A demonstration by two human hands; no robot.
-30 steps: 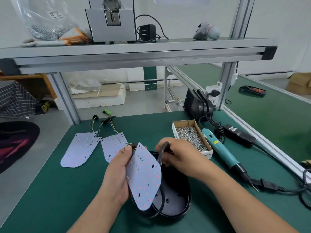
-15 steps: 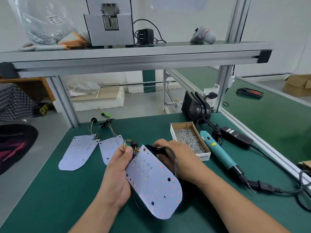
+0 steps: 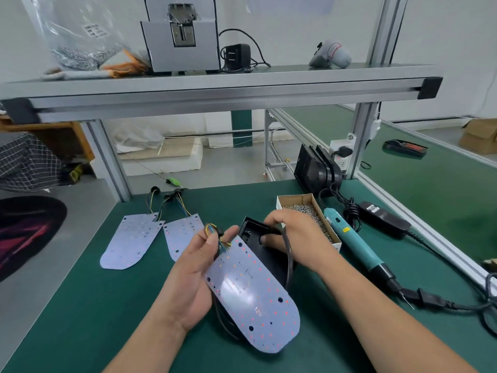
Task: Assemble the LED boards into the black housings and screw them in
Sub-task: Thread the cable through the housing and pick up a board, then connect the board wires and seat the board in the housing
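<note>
Board (image 3: 252, 294): tilted over the housing, wired end up, in front of the person
Left hand (image 3: 193, 270): gripping the board's left edge by the wires
Right hand (image 3: 293, 232): clenched round the housing's far end and its black cable
Housing (image 3: 266, 249): mostly hidden under the board
Spare boards (image 3: 131, 240): two, flat on the tabletop (image 3: 80, 305), left

Factory assembly station: green-matted bench (image 3: 80, 305), aluminium-profile shelf frame (image 3: 215, 95), screw box (image 3: 294, 197), corded electric screwdriver (image 3: 355, 246).

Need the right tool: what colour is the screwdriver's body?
The screwdriver is teal, black near the bit; head view.
</note>
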